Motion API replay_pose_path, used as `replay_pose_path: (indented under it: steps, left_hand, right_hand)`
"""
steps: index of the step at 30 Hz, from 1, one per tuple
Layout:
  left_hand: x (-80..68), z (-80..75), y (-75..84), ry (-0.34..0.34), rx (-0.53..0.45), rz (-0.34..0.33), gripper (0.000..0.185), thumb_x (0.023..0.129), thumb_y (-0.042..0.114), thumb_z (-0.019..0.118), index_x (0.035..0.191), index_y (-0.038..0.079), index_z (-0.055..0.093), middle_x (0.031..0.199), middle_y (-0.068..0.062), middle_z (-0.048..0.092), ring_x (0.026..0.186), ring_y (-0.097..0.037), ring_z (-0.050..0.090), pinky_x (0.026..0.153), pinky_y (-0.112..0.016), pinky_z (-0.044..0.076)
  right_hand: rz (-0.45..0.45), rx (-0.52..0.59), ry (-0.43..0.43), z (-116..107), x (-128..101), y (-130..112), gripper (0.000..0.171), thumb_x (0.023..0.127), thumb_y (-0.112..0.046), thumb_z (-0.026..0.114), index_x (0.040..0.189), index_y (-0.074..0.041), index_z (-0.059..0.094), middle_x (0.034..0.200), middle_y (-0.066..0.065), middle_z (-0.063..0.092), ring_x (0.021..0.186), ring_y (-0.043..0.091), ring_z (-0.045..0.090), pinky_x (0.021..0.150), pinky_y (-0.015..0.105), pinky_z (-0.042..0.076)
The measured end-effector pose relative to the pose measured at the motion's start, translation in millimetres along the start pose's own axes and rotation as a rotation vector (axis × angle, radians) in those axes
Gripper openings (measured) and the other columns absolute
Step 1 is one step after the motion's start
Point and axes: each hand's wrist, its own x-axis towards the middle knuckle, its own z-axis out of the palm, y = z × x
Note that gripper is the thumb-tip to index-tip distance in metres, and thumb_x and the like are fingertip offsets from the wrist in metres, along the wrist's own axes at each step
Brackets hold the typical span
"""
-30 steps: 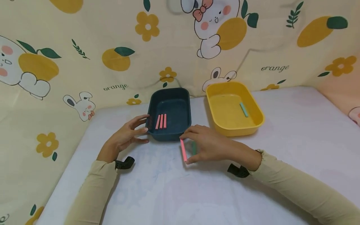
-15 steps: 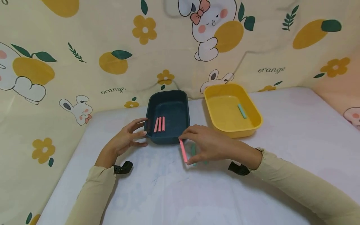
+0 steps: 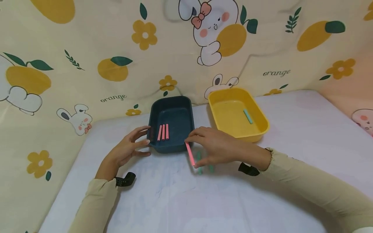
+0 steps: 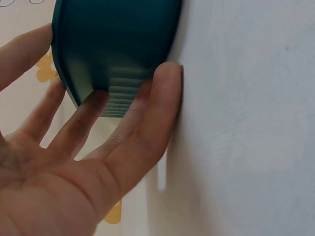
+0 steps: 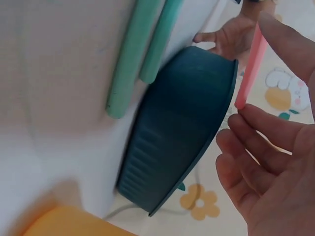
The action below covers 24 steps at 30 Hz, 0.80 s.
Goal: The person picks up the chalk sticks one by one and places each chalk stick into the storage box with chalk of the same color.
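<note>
At dark tray (image 3: 171,113) front rim: right hand (image 3: 217,147) pinches pink stick (image 3: 190,154); left hand (image 3: 128,149) spread, touching tray.

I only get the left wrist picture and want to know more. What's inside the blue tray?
Observer: Three pink sticks lie side by side in the dark blue tray.
Operator: What's the other hand doing?
Observer: The right hand pinches a fourth pink stick by the tray's near corner.
Operator: Any other colours?
Observer: Two green sticks lie on the table, and one more sits in a yellow tray.
</note>
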Motion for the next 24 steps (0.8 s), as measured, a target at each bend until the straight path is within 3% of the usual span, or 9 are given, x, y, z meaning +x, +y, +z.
replay_pose_path:
  steps: [4,11,24]
  left_hand:
    - [0.1,0.0,1.4,-0.013,0.000,0.009,0.068,0.098,0.020,0.064,0.156,0.024,0.028,0.166,-0.009,0.018,0.129,-0.043,0.047,0.093,-0.053,0.056]
    - [-2.3,-4.8,7.6,0.024,0.002,0.016,0.067,0.098,0.018,0.063,0.156,0.024,0.029,0.166,-0.008,0.017,0.132,-0.046,0.045,0.093,-0.055,0.056]
    - [1.5,-2.2,-1.9,-0.001,-0.022,0.002,0.069,0.096,0.019,0.066,0.155,0.023,0.030,0.165,-0.009,0.019,0.131,-0.046,0.045,0.091,-0.056,0.056]
  right_hand:
    - [-0.004,0.023,-0.007,-4,8,0,0.079,0.078,-0.059,0.077,0.142,-0.020,0.054,0.139,0.000,0.053,0.127,0.018,0.051,0.105,0.037,0.050]
    - [-0.013,0.082,0.022,-10,39,-4,0.080,0.079,-0.061,0.075,0.143,-0.021,0.052,0.138,-0.003,0.052,0.127,0.016,0.050,0.108,0.037,0.047]
    - [0.169,0.152,-0.039,-5,64,6,0.080,0.079,-0.063,0.075,0.144,-0.023,0.051,0.142,-0.001,0.049,0.130,0.020,0.048,0.110,0.042,0.047]
